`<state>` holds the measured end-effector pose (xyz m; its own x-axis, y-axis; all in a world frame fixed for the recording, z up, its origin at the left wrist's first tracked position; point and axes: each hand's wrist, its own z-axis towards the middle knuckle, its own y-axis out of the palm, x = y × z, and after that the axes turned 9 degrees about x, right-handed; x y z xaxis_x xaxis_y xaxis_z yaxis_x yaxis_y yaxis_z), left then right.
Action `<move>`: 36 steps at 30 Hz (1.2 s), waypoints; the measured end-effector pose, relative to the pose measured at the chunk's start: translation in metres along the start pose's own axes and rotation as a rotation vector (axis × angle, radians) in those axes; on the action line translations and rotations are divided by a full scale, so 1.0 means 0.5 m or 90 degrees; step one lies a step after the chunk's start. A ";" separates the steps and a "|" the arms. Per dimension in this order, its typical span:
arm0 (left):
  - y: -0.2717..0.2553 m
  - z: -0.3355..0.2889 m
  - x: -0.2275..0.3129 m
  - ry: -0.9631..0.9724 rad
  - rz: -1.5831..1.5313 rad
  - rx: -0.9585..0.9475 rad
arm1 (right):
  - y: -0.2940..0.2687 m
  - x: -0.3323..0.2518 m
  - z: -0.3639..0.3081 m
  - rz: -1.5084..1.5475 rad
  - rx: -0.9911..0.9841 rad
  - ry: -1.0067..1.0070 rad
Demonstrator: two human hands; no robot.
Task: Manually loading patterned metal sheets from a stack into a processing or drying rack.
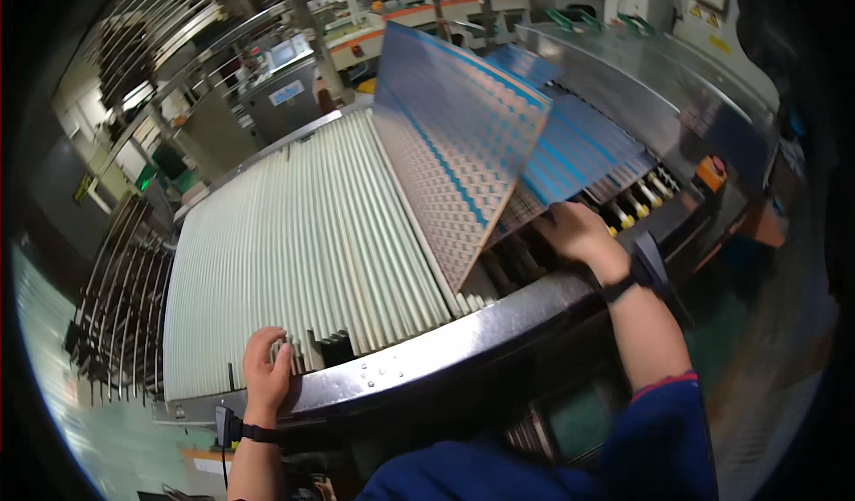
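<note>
A large blue and copper patterned circuit board panel (454,145) stands tilted on edge at the right end of a rack of pale, closely set slats (294,243). Beyond it, on the roller conveyor, another such panel (579,145) lies flat. My right hand (579,234) is closed at the near edge of that flat panel, thumb and fingers bent around it; the fingertips are partly hidden. At the rack's front edge, toward the left, my left hand (267,367) hovers by the slat ends with its fingers curved, thumb apart, and nothing visible in it.
A shiny metal rail (401,358) runs along the front. Rollers with yellow ends (637,207) and an orange part (711,173) sit at the right. Dark rods (116,296) stand at the left, and a grey control cabinet (283,96) is behind.
</note>
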<state>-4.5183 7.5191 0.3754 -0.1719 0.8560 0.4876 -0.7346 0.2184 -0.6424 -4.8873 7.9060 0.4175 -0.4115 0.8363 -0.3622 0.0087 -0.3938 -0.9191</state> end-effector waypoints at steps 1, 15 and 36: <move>-0.008 -0.004 0.007 0.001 -0.024 0.022 | -0.017 -0.015 -0.028 0.156 0.004 -0.045; -0.230 -0.326 -0.031 -0.262 -0.079 0.197 | 0.111 -0.296 -0.026 0.886 0.457 0.078; -0.754 -0.550 -0.043 -0.193 -0.903 0.371 | 0.073 -0.927 -0.672 1.435 -0.435 -0.284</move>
<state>-4.0569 7.5475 0.4446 0.7872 -0.0224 0.6162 -0.5364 0.4679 0.7023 -4.3900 7.6322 0.4996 0.5603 -0.6550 -0.5069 0.6708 -0.0001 0.7416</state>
